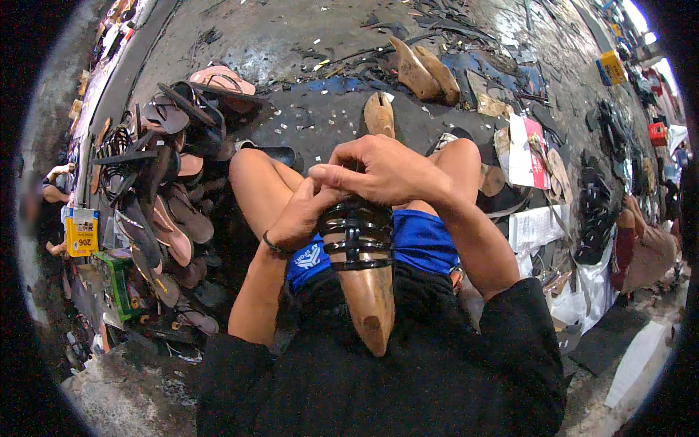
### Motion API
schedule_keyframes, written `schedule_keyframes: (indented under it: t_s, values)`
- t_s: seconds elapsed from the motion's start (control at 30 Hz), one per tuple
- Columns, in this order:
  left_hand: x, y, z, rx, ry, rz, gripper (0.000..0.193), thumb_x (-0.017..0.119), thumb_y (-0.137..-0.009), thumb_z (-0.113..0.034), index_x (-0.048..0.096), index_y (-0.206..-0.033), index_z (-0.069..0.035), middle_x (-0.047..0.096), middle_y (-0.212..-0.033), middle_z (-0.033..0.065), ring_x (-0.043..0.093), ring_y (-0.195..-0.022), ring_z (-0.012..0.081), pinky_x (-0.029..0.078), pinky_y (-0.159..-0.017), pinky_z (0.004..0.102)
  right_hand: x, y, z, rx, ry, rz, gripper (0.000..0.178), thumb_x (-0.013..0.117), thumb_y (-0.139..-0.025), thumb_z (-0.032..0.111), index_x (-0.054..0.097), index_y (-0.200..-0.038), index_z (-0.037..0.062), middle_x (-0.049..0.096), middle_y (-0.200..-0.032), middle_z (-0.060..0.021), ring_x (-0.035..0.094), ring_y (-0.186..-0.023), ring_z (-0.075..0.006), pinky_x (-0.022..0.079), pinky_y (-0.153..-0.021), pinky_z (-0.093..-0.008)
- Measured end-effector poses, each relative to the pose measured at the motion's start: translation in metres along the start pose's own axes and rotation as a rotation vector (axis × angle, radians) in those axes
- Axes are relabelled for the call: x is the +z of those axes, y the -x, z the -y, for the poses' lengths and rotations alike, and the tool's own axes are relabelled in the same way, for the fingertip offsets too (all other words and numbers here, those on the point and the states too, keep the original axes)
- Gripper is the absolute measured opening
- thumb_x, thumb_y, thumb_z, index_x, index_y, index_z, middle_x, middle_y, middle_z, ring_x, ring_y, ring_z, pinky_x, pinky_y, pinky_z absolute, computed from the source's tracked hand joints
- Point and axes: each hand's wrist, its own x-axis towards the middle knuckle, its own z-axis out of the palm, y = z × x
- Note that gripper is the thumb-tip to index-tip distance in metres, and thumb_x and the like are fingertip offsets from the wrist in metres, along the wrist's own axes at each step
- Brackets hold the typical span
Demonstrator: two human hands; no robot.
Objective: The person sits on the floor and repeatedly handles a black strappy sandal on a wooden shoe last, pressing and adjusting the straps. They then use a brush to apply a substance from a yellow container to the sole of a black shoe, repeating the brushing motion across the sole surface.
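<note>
Black shirt (378, 397) faces the wooden last (370, 302); both hands (300, 213) (397, 171) grasp its farther black straps (355, 212).

The hands (389, 172) hide part of the strapped wooden last (366, 300), and a person (53, 227) at far left is partly blurred

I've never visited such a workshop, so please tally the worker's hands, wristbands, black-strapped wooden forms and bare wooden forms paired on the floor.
Left hand and right hand: 2
Wristband: 1
Black-strapped wooden form: 1
Paired wooden forms: 2
Total: 6
</note>
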Motion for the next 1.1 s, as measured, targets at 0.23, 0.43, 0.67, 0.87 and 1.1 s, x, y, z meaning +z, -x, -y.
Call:
schedule_keyframes:
  t_s: [0.23,0.43,0.67,0.87,1.1]
  values:
    - [-0.027,0.01,0.05,-0.124,0.287,-0.019,0.064,0.056,-0.095,-0.046,0.048,-0.136,0.002,0.062,-0.127,0.0144,0.064,-0.111,0.0224,0.052,-0.096,0.0384,0.011,-0.006,0.001,-0.012,-0.017,0.055,0.055,0.063,-0.089,0.054,0.073,-0.085,-0.0004,0.07,-0.079,-0.0189,0.068,-0.076,-0.0299,0.053,-0.07,-0.0402]
    - [0.003,0.031,0.068,-0.08,0.415,-0.117,0.057,0.052,-0.099,-0.046,0.052,-0.134,-0.001,0.066,-0.12,0.0136,0.066,-0.106,0.0257,0.055,-0.092,0.0428,0.0,0.005,-0.006,-0.001,-0.14,0.025,0.045,0.064,-0.089,0.043,0.071,-0.085,-0.0012,0.071,-0.082,-0.0188,0.069,-0.078,-0.0281,0.053,-0.072,-0.0396]
    - [0.011,0.036,0.087,0.111,0.541,-0.091,0.036,0.053,-0.103,-0.032,0.059,-0.121,-0.001,0.069,-0.108,0.0099,0.07,-0.091,0.0173,0.06,-0.078,0.035,0.007,0.014,-0.024,-0.04,-0.322,-0.015,0.043,0.064,-0.091,0.041,0.067,-0.084,-0.0018,0.068,-0.075,-0.0118,0.063,-0.072,-0.0193,0.05,-0.067,-0.0359]
    - [0.005,0.047,0.097,0.113,0.407,-0.24,0.038,0.049,-0.104,-0.032,0.059,-0.12,0.0,0.069,-0.108,0.01,0.069,-0.091,0.0188,0.059,-0.079,0.035,0.013,0.011,-0.023,-0.043,-0.402,0.021,0.043,0.064,-0.092,0.042,0.067,-0.084,0.0002,0.067,-0.075,-0.0102,0.062,-0.074,-0.0169,0.05,-0.067,-0.0345]
    - [-0.032,0.019,0.045,0.165,0.166,-0.081,0.053,0.051,-0.102,-0.04,0.051,-0.134,0.001,0.06,-0.127,0.0126,0.056,-0.118,0.021,0.048,-0.098,0.0366,0.016,0.01,-0.022,-0.099,-0.314,-0.016,0.048,0.064,-0.09,0.048,0.068,-0.084,0.0006,0.069,-0.078,-0.0136,0.067,-0.076,-0.022,0.052,-0.072,-0.0388]
